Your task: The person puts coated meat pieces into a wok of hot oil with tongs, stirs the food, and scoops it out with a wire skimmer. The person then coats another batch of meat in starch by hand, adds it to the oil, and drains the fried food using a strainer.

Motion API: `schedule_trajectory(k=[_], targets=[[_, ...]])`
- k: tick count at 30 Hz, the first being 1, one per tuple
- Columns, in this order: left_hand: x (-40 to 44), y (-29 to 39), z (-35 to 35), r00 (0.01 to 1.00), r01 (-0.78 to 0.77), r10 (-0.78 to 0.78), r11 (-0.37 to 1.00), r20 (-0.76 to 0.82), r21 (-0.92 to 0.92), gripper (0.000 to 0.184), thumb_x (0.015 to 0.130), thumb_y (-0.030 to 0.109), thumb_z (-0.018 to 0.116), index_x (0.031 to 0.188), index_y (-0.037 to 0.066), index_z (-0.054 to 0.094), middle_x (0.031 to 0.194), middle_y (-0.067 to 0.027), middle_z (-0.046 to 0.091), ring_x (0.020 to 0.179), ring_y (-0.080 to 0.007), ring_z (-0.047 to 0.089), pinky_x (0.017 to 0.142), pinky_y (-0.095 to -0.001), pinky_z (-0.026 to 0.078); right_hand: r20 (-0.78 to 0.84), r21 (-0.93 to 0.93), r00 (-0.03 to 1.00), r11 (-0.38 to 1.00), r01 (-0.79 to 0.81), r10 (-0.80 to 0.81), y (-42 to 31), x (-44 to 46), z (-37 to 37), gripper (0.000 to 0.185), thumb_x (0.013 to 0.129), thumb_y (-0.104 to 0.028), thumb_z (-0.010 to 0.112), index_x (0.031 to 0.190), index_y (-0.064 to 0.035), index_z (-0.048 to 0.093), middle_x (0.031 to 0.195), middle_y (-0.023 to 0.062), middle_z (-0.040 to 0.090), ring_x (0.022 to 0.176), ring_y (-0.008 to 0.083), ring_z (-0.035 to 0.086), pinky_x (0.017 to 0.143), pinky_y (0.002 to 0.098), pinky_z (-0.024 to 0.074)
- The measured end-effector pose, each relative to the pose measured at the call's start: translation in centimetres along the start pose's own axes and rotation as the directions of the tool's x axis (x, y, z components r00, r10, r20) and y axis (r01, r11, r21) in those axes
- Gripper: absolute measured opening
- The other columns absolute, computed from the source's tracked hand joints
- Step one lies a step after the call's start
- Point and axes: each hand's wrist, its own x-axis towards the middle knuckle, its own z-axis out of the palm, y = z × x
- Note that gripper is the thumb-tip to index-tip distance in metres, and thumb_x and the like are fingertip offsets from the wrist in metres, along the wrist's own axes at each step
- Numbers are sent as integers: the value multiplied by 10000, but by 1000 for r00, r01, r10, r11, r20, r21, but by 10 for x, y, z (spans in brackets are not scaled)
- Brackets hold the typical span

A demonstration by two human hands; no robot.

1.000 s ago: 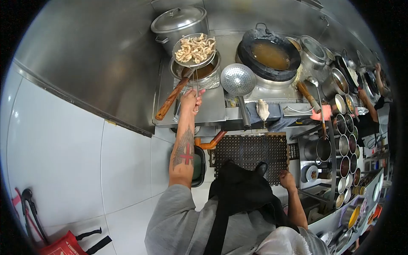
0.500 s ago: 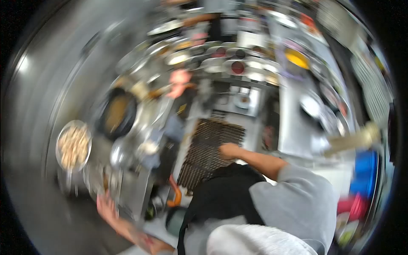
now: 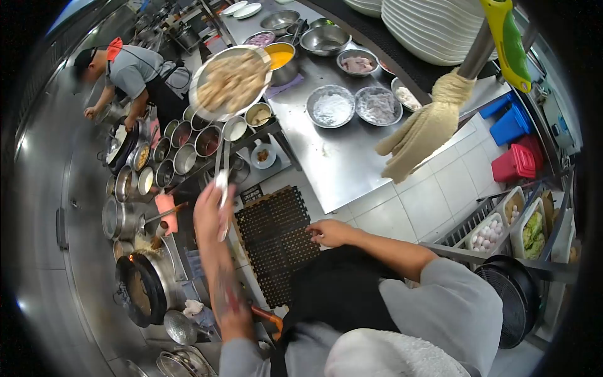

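My left hand, blurred by motion, grips the long handle of a wire strainer. Pale fried strips fill the strainer, which is held up in front of the pots and the steel table. Over the perforated floor mat, my right hand hangs with its fingers curled, touching nothing. Whether anything lies inside those fingers does not show.
On the steel table stand bowls of white powder. A black wok and a perforated ladle are at the lower left. A co-worker bends over a pan. A cloth hangs at the upper right.
The view has turned right, from the stove to the steel table. My left hand has carried the loaded strainer away from above the pot by the wall. My right hand stays low, beside the body.
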Motion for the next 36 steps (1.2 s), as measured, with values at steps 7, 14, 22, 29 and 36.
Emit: schedule_trajectory(k=[7, 14, 22, 29, 36], targets=[[255, -17, 199, 983, 35, -40, 999, 178, 30, 176, 820, 8, 463, 655, 47, 416, 576, -67, 479, 393, -118, 342, 347, -263, 236, -357, 129, 912, 978, -165, 201, 41, -116, -66, 370, 802, -195, 599, 1134, -34, 569, 904, 131, 647, 807, 276, 626, 754, 359, 490], [342, 4, 277, 892, -440, 14, 250, 452, 862, 167, 775, 50, 531, 873, -21, 647, 800, -179, 659, 612, -221, 636, 459, -328, 462, -549, 317, 691, 882, -349, 471, 62, -190, -33, 339, 834, -141, 579, 1159, -44, 560, 875, 103, 644, 824, 202, 628, 724, 315, 493], [319, -17, 260, 884, -194, 466, 427, -31, 883, 290, 689, 136, 665, 895, -67, 640, 970, -252, 631, 968, -373, 606, 834, -380, 489, -503, 335, 679, 845, -418, 535, 61, -177, -36, 345, 799, -94, 553, 1138, -29, 572, 855, 124, 642, 808, 247, 631, 756, 329, 489], [290, -20, 182, 992, -123, 106, 953, 74, 276, 142, 871, 107, 464, 811, -15, 502, 846, -141, 653, 410, -76, 395, 316, -242, 251, -501, 157, 771, 918, -365, 392, 45, -133, -75, 302, 823, -135, 542, 1104, -37, 594, 861, 159, 636, 765, 281, 615, 707, 357, 488], [156, -24, 65, 994, 98, -95, 992, 46, -80, 207, 901, 96, 395, 921, -30, 558, 570, -8, 515, 379, -35, 317, 306, -200, 204, -675, -2, 730, 989, -146, 106, -14, -29, -141, 265, 818, -192, 568, 1034, -50, 628, 815, 147, 642, 673, 270, 608, 650, 342, 483]])
